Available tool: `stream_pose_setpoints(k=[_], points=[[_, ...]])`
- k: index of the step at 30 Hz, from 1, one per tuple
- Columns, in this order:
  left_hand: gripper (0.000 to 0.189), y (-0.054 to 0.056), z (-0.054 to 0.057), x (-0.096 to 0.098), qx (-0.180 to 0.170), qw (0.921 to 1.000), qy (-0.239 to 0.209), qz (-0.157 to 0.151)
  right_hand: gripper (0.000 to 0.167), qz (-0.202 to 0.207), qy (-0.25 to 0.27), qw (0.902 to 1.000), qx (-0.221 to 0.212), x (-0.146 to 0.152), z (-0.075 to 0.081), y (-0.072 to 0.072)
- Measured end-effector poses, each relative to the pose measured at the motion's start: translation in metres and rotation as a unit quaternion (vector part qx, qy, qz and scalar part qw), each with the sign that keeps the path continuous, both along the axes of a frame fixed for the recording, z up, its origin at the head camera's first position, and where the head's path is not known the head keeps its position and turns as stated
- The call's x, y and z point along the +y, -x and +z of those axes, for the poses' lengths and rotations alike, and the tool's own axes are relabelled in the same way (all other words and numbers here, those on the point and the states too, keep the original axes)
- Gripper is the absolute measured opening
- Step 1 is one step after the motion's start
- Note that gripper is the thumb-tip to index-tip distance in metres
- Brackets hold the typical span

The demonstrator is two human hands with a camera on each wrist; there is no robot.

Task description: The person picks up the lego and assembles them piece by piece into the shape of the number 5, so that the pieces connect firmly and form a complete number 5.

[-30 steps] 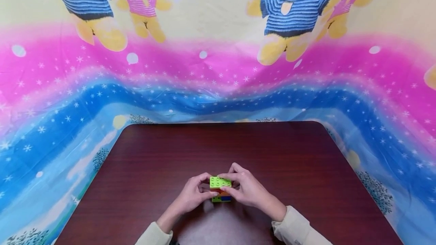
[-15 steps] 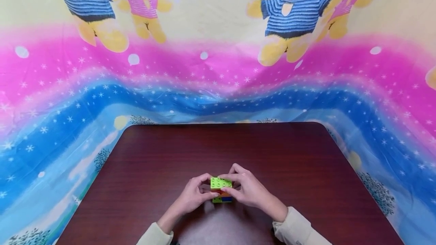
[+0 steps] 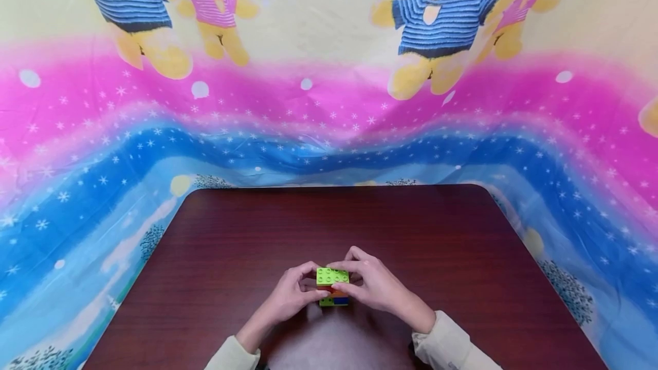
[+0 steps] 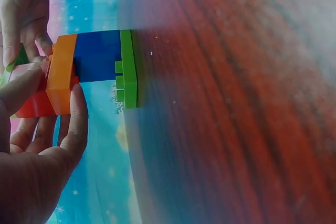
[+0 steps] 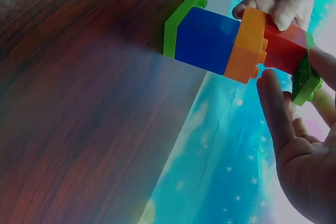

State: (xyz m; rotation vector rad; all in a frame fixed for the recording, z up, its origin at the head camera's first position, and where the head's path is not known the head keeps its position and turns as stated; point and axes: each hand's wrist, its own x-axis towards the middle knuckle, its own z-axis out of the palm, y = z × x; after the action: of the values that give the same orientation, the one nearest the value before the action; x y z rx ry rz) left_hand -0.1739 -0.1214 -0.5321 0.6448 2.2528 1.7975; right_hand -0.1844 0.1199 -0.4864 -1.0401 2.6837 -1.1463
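A tower of toy building bricks stands on the table before me. At its foot lies a flat green brick (image 4: 128, 72), studs showing at one end. On it sits a blue brick (image 4: 97, 56), then an orange brick (image 4: 62, 72), then a red brick (image 5: 286, 48). A light green brick (image 3: 325, 274) caps the tower and overhangs the red one on the right, as the right wrist view shows. My left hand (image 3: 292, 294) grips the red brick between thumb and fingers, with one finger reaching to the orange. My right hand (image 3: 381, 284) pinches the green top brick.
The dark brown wooden table (image 3: 247, 227) has rounded far corners. A patterned cloth (image 3: 329, 101) with printed bears hangs behind it and along both sides. Pale sleeves (image 3: 447, 341) cover both forearms near the front.
Both hands keep the same hold on the bricks. The whole view shifts very slightly; otherwise the tower stays as it was.
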Motion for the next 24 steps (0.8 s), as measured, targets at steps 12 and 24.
stream_pose_setpoints(k=[12, 24], points=[[0.029, 0.002, 0.000, 0.002, 0.002, 0.9998, 0.019, 0.012, 0.057, 0.005, 0.008, 0.9995, -0.031, 0.019, -0.009, 0.008], [0.029, 0.000, -0.001, 0.001, -0.006, 0.9996, 0.021, 0.016, 0.038, 0.001, -0.070, 0.9975, -0.001, 0.017, -0.041, 0.008]])
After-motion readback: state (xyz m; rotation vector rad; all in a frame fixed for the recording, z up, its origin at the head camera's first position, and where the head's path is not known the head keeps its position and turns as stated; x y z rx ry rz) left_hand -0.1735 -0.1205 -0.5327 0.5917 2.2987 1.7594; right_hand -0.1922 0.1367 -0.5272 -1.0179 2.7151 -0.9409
